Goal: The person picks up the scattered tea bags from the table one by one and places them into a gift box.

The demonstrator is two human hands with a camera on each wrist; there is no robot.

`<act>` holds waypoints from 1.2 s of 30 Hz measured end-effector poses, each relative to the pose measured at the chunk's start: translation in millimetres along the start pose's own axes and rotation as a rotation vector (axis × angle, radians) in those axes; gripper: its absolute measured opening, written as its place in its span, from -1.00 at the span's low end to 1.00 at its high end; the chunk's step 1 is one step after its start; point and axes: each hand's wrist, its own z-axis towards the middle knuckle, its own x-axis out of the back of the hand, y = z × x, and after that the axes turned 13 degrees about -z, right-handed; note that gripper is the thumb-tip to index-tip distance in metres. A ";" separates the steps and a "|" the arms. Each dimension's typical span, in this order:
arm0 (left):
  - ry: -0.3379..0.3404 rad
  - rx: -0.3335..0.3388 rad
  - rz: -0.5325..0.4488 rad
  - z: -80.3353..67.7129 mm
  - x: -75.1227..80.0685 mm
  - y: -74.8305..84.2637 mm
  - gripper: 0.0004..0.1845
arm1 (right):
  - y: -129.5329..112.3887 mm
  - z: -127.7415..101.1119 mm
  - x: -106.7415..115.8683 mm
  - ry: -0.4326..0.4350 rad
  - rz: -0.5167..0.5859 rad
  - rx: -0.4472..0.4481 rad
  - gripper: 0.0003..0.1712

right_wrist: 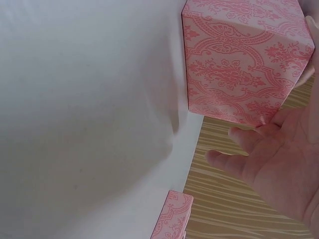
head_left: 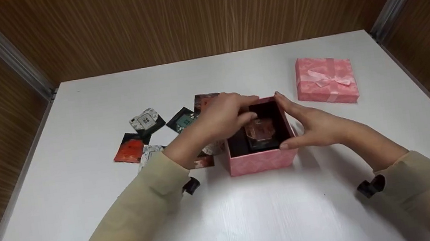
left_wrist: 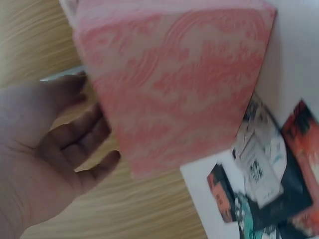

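A pink patterned gift box stands lidless on the white table, dark inside. Inside it lies a small packet with a reddish-brown front. My left hand reaches over the left rim, its fingertips above the opening near the packet. The left wrist view shows those fingers loosely bent beside the box edge, with nothing seen between them. Spread along the right side, my right hand grips the box, thumb at the near corner and fingers at the far one. In the right wrist view, fingertips touch a box corner.
Left of the box lie several flat packets, among them a red one, a white-and-black one and a green one. The pink lid with its ribbon bow sits at the back right. Wood-grain panels surround the table.
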 end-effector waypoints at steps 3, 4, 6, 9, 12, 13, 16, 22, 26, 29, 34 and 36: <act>0.118 -0.042 -0.060 -10.5 15.4 -7.7 -0.54 | 0.1 1.0 -0.7 0.003 0.000 -0.001 0.46; 0.154 -0.049 -0.084 -14.5 20.9 -11.4 -0.55 | 0.3 1.3 -0.9 0.002 0.001 -0.005 0.46; 0.217 -0.052 -0.149 -22.8 31.3 -20.7 -0.56 | 0.3 1.3 -1.5 0.002 0.004 -0.006 0.46; 0.299 -0.029 -0.203 -35.4 46.9 -38.4 -0.57 | 1.1 0.5 -2.0 0.002 0.008 -0.007 0.45; 0.362 0.005 -0.207 -49.1 61.7 -59.4 -0.57 | 2.0 -0.2 -2.2 0.006 0.016 -0.008 0.45; 0.378 0.017 -0.200 -54.1 66.1 -66.6 -0.56 | 2.2 -0.2 -2.1 0.008 0.019 -0.008 0.45; 0.416 0.084 -0.237 -70.8 77.3 -88.2 -0.57 | 1.8 0.2 -2.0 0.009 0.025 -0.006 0.45; 0.447 0.280 -0.316 -103.8 90.0 -129.1 -0.56 | -0.2 1.4 -3.0 0.002 0.034 0.000 0.45; 0.444 0.336 -0.322 -121.7 95.7 -149.2 -0.55 | -0.7 0.7 -2.2 0.005 0.033 -0.003 0.44; 0.446 0.349 -0.328 -133.1 99.0 -161.7 -0.54 | -0.8 0.6 -1.7 0.003 0.032 -0.007 0.44; 0.471 0.386 -0.337 -145.5 98.7 -179.5 -0.53 | -1.8 0.4 -3.0 0.000 0.033 -0.009 0.44; 0.482 0.410 -0.343 -147.1 96.3 -186.6 -0.52 | -1.7 0.5 -4.0 0.000 0.040 -0.008 0.44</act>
